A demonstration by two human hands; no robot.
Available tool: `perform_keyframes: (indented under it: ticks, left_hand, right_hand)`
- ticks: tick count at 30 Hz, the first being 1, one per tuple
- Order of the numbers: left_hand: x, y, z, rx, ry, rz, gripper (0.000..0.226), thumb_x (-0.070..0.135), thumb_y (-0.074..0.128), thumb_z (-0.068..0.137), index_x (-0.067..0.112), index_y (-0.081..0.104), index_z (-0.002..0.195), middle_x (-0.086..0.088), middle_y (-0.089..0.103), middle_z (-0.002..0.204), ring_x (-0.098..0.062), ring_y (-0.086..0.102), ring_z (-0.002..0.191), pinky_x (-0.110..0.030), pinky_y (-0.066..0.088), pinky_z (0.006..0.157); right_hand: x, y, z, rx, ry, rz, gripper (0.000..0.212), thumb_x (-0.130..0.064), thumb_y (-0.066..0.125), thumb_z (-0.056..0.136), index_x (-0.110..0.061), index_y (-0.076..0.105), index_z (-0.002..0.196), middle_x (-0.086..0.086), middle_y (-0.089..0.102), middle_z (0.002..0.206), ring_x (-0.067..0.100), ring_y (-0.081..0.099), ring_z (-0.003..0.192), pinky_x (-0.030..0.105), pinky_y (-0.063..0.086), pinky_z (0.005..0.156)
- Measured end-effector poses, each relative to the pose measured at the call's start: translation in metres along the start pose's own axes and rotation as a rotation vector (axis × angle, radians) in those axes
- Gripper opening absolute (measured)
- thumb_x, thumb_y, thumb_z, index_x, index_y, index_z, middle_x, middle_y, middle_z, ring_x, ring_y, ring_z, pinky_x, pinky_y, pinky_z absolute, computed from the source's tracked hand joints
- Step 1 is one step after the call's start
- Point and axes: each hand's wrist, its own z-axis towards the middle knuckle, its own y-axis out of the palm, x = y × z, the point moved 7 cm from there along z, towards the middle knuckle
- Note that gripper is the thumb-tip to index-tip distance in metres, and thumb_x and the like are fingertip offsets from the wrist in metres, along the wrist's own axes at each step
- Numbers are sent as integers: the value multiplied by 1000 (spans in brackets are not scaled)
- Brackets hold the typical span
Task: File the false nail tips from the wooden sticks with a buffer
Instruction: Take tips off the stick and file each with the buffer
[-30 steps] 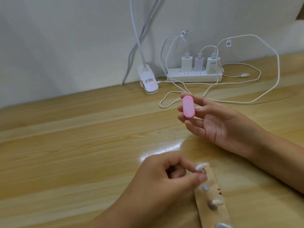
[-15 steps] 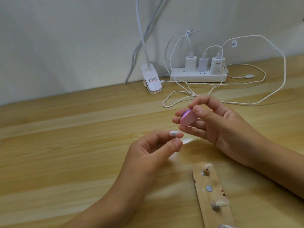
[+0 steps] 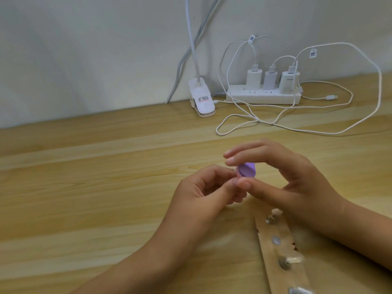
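Note:
My right hand (image 3: pixel 290 183) holds a small oval buffer (image 3: pixel 310 170), pink and purple, between thumb and fingers above the table. My left hand (image 3: pixel 203 192) is raised to meet it, fingertips pinched together right against the buffer; the false nail tip it took is hidden between the fingers. A wooden stick (image 3: pixel 282 251) lies on the table below my right hand, running toward the bottom edge. It carries putty dots and clear nail tips (image 3: pixel 293 259), and one dot (image 3: pixel 276 240) is bare.
A white power strip (image 3: pixel 263 96) with three chargers sits at the wall. Its white cables (image 3: pixel 265 122) loop over the wooden table (image 3: pixel 84 187) behind my hands. A white clip lamp base (image 3: pixel 54 100) stands left of the strip.
My left hand pulled a nail tip off the stick's top end and lifted it to the buffer. My right hand tilted the buffer down, and both hands now meet.

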Motion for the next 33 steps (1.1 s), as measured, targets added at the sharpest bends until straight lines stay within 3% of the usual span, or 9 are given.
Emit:
perform_keyframes:
  ticks: [2, 6, 9, 13, 16, 20, 24, 28, 33]
  left_hand:
    - [0, 1, 0, -9, 2, 31, 15, 36, 69, 77, 23, 74, 83, 3, 69, 69, -4, 64, 70, -13, 48, 68]
    - [3, 2, -2, -26, 23, 38, 14, 34, 69, 78, 21, 74, 81, 5, 68, 69, -2, 64, 70, -11, 47, 67]
    - [3, 1, -3, -11, 4, 58, 14, 31, 67, 79, 19, 74, 81, 3, 70, 69, -2, 65, 69, -11, 47, 67]
    - [5, 2, -3, 2, 21, 53, 13, 15, 66, 87, 22, 74, 79, 5, 68, 67, -1, 62, 65, -10, 46, 64]
    - [5, 2, -3, -8, 17, 72, 14, 30, 66, 81, 17, 72, 81, 4, 68, 67, -4, 63, 68, -13, 48, 68]
    - [4, 3, -4, -10, 10, 64, 8, 19, 66, 86, 15, 72, 82, 5, 67, 68, -4, 63, 68, -14, 48, 68]
    - [3, 2, -5, -5, 4, 76, 14, 29, 66, 80, 17, 74, 82, 4, 69, 69, -3, 64, 70, -12, 48, 69]
    - [4, 0, -4, 39, 10, 37, 8, 22, 67, 84, 18, 74, 83, 3, 68, 67, -3, 63, 66, -12, 48, 65]
    - [2, 0, -5, 27, -2, 56, 20, 35, 67, 77, 18, 75, 82, 4, 69, 68, -3, 64, 68, -12, 48, 67]
  right_hand:
    - [3, 0, 1, -20, 26, -29, 31, -29, 62, 89, -20, 67, 118, 0, 67, 114, 13, 62, 112, 19, 45, 96]
    - [-1, 5, -1, -70, -29, -76, 32, -27, 62, 93, -21, 64, 124, -5, 66, 116, 13, 62, 110, 19, 45, 93]
    - [8, -1, -1, -36, 89, 35, 30, -26, 62, 94, -22, 66, 123, -12, 68, 112, 8, 63, 109, 14, 43, 92]
    - [-5, 5, -2, -72, -32, -55, 30, -25, 62, 93, -19, 65, 123, -3, 67, 116, 14, 63, 110, 18, 45, 93]
    - [5, 1, -1, -26, 79, 33, 31, -29, 63, 90, -22, 67, 120, -8, 68, 113, 9, 63, 111, 15, 43, 93]
    - [-3, 4, -2, -76, 1, -9, 28, -25, 61, 94, -20, 67, 121, -5, 68, 113, 15, 65, 106, 18, 45, 91]
    - [10, 2, -2, -46, 142, 110, 24, -28, 62, 93, -24, 71, 114, -9, 71, 108, 12, 64, 108, 20, 46, 91]
    - [-2, 8, -3, -100, 29, 52, 26, -25, 58, 94, -20, 68, 117, -5, 68, 116, 17, 62, 114, 21, 46, 95]
    - [9, 5, -2, -64, 157, 130, 25, -31, 61, 94, -27, 69, 117, -10, 69, 114, 14, 62, 114, 20, 45, 95]
